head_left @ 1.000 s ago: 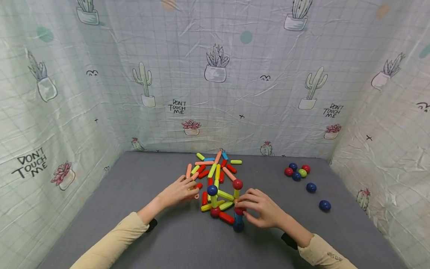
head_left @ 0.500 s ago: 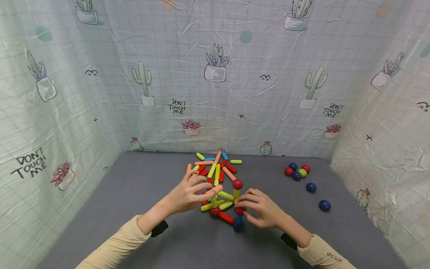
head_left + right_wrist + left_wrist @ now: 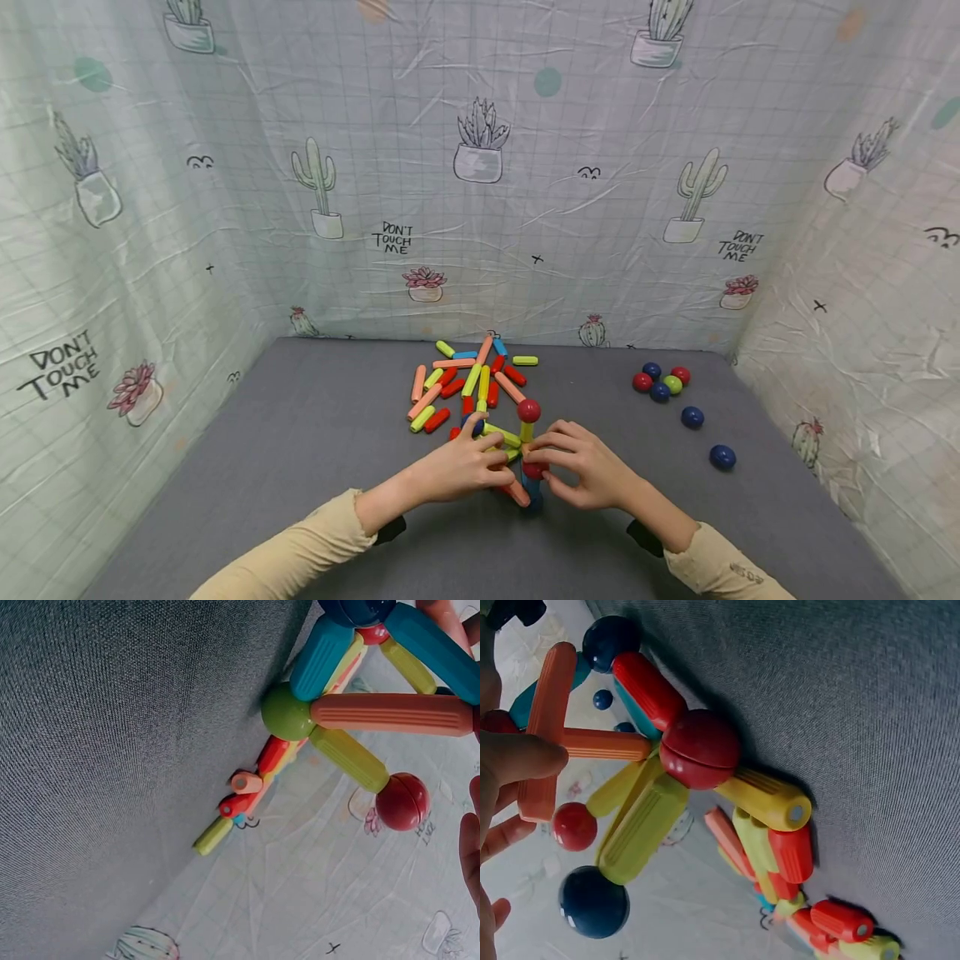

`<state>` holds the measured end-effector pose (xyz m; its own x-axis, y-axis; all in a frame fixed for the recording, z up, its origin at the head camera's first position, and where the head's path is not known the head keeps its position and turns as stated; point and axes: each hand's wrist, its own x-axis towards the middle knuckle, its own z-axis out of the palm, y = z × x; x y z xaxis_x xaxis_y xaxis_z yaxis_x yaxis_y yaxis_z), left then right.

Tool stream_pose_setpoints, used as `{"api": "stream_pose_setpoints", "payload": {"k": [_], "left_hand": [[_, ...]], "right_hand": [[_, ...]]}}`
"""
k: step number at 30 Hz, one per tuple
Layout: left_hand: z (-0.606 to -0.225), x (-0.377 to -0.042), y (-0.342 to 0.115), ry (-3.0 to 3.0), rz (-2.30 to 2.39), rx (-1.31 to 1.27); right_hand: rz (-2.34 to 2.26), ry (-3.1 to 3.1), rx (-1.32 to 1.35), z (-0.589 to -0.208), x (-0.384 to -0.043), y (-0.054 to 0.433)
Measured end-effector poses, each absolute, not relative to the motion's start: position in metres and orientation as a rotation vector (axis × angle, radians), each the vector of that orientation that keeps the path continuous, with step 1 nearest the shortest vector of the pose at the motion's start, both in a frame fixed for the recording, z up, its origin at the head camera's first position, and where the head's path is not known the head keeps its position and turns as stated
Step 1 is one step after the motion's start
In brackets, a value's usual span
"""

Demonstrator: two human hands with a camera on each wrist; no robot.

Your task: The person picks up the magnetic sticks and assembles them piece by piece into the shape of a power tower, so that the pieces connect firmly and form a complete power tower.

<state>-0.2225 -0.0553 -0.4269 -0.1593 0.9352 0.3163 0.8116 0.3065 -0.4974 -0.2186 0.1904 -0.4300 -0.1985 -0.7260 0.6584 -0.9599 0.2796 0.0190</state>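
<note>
My left hand [image 3: 461,468] pinches a salmon-orange magnetic rod [image 3: 549,705] between thumb and fingers, in front of a ball-and-rod structure. With its fingertips my right hand [image 3: 588,468] holds a red ball [image 3: 534,470] at the structure's right side. Around it, the right wrist view has a green ball [image 3: 286,711] joined to a blue rod [image 3: 322,658], another orange rod [image 3: 394,714] and a yellow-green rod topped by a red ball [image 3: 403,801]. A lower red ball [image 3: 699,748] joins several rods in the left wrist view; a dark blue ball [image 3: 594,901] tops one. My left hand partly hides the structure in the head view.
Loose rods in red, yellow-green, orange and blue lie behind the structure, among them an orange rod [image 3: 418,383] and a red rod [image 3: 437,420]. Several balls lie at the right, including a blue ball [image 3: 722,457] and a green ball [image 3: 672,385]. A patterned cloth [image 3: 480,225] surrounds the grey table.
My left hand has moved right and nearer from the loose rods to the structure's front, carrying the orange rod. My right hand stays at the red ball.
</note>
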Motion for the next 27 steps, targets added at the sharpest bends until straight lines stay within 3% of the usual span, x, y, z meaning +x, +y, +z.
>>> {"api": "stream_pose_setpoints", "payload": {"k": [16, 27], "left_hand": [[-0.433, -0.231, -0.058, -1.988, 0.333, -1.465], [-0.44, -0.246, -0.072, -2.217, 0.148, -1.13]], "right_hand": [[0.546, -2.017, 1.501, -0.429, -0.218, 0.19], [0.55, -2.002, 1.519, -0.43, -0.219, 0.191]]}}
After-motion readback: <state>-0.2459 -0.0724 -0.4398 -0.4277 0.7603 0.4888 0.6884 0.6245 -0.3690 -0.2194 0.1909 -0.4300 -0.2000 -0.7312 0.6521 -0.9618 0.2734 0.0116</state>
